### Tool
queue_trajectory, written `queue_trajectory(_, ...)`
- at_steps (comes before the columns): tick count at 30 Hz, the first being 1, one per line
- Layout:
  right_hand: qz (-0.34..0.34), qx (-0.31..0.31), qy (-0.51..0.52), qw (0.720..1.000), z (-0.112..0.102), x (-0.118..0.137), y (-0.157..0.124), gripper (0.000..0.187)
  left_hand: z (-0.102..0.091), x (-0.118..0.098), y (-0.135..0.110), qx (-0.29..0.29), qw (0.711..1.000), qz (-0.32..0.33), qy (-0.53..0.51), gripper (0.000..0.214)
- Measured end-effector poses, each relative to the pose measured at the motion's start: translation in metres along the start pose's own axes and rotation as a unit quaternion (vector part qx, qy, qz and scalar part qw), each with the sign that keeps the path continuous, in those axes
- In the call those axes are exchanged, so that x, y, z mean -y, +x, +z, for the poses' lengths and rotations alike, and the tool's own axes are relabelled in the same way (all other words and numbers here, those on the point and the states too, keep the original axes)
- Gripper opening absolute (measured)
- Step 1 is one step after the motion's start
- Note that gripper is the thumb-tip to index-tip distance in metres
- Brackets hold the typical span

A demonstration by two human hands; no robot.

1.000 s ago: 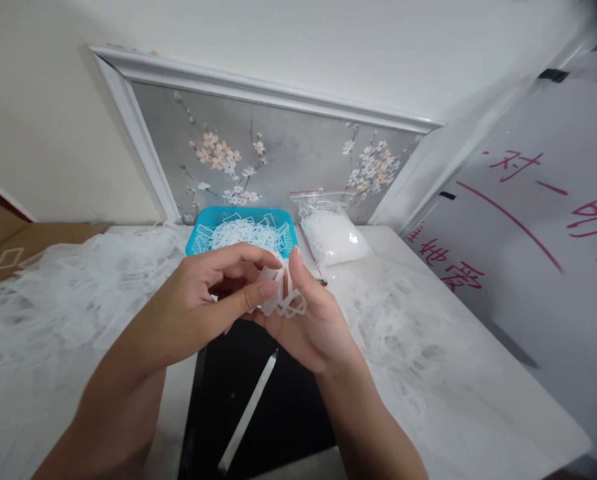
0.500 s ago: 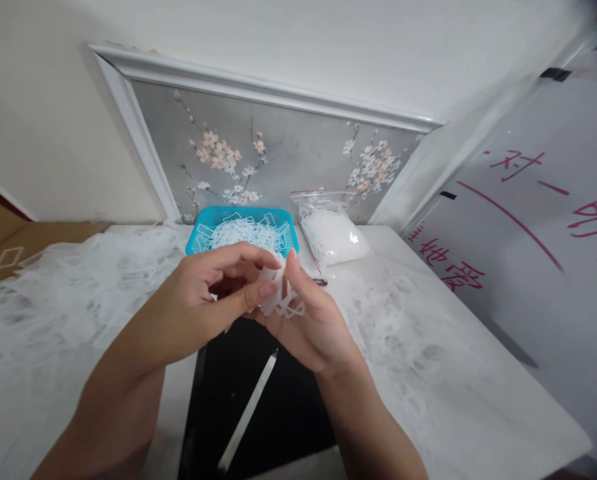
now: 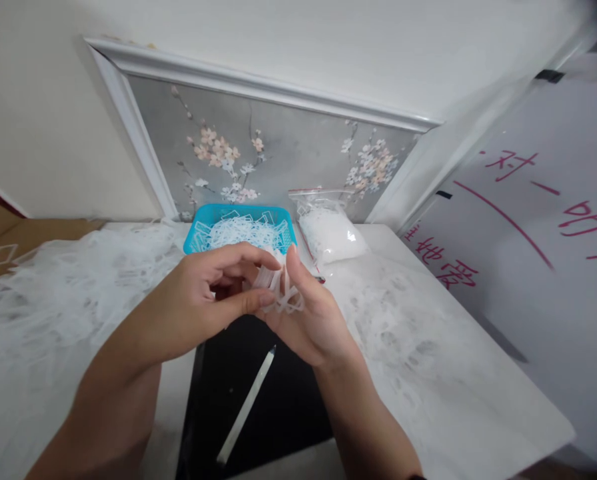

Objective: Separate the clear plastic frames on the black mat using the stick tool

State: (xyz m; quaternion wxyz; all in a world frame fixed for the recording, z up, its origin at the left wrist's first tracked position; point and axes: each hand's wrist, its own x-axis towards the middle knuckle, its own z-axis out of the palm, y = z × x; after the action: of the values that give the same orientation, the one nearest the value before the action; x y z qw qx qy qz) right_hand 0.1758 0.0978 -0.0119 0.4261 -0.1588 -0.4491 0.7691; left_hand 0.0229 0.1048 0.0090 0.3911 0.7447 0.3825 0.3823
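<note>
Between my two hands is a small bunch of translucent white plastic rectangular frames [image 3: 284, 298], held over the near side of the basket. My left hand [image 3: 191, 300] pinches the stacked part between thumb and curled fingers. Loose frames at the right of the bunch rest in my right hand [image 3: 311, 320], which cups them with its palm up and thumb raised. The fingers of my right hand are partly hidden. Just beyond the hands stands a blue plastic basket [image 3: 190, 233] full of the same kind of frames. Below them a pale pen-like tool [image 3: 247, 405] lies on a black mat [image 3: 223, 373].
A zip bag of white pieces [image 3: 331, 237] stands right of the basket. A large heap of frames [image 3: 88, 287] covers the table's left, by a cardboard box [image 3: 38, 233]; more frames [image 3: 403, 333] lie right. A whiteboard [image 3: 538, 220] stands at the right.
My left thumb has shifted slightly along the bunch, and more of the stacked frames show between my hands. The whole view has moved a little.
</note>
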Motion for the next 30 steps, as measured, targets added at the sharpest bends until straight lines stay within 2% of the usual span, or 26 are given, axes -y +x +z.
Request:
queue_trajectory(7,-0.014,-0.073,0.009,0.997,-0.002,-0.004,-0.001,0.065,0.000,0.002,-0.002,0.003,1.000,-0.024,0.011,0.031)
queue_trajectory(11,-0.044,-0.108,-0.066,0.991,-0.007,-0.005,-0.002,0.065,0.000,0.000,-0.001,-0.019,1.000,-0.018,0.001,0.029)
queue_trajectory(14,-0.061,-0.081,-0.144,0.984,-0.006,-0.001,-0.005,0.056,-0.002,-0.001,-0.001,-0.022,0.999,-0.022,-0.021,0.030)
queue_trajectory(18,-0.073,-0.003,-0.240,0.968,-0.001,0.006,-0.007,0.050,-0.005,-0.002,-0.002,-0.024,0.996,-0.043,-0.078,0.038)
queue_trajectory(23,-0.076,0.094,-0.260,0.958,-0.001,0.011,-0.008,0.055,-0.009,-0.003,-0.002,-0.012,0.993,-0.067,-0.091,0.043)
queue_trajectory(26,-0.076,0.105,-0.283,0.950,-0.004,0.012,-0.007,0.049,-0.010,-0.005,-0.002,-0.017,0.993,-0.082,-0.078,0.043)
queue_trajectory(30,-0.061,0.096,-0.304,0.946,-0.006,0.010,-0.003,0.050,-0.008,-0.004,-0.002,-0.025,0.997,-0.059,-0.042,0.040)
